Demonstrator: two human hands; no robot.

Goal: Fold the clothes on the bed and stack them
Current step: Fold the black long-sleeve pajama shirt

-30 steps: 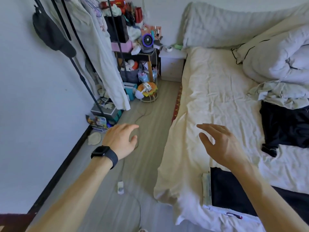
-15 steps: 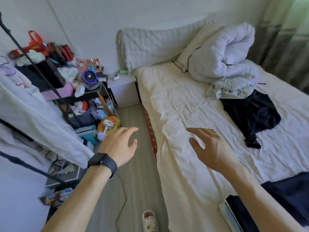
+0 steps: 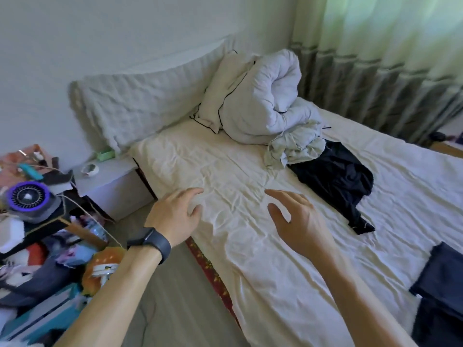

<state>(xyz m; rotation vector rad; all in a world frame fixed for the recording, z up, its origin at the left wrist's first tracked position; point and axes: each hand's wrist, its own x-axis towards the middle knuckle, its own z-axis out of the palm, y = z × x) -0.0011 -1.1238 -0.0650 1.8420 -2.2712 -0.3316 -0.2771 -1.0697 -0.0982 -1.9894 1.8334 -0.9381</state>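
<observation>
A crumpled black garment (image 3: 335,181) lies on the cream bed sheet (image 3: 225,171), right of centre. A pale grey-green garment (image 3: 295,146) is bunched just behind it, touching it. A folded dark navy piece (image 3: 443,279) lies at the bed's right edge of view. My left hand (image 3: 175,214), with a black watch on the wrist, hovers over the bed's left edge, fingers relaxed and empty. My right hand (image 3: 298,219) is spread over the sheet, empty, a hand's width left of the black garment.
A rolled white duvet (image 3: 260,101) and a long pillow (image 3: 140,106) fill the head of the bed. A white bedside cabinet (image 3: 112,181) and a cluttered shelf with a purple fan (image 3: 27,196) stand at the left. Curtains (image 3: 375,71) hang behind.
The view has swung right and up, from the floor and clothes rack onto the bed. Both hands stay raised and empty, and now lie nearer the black garment.
</observation>
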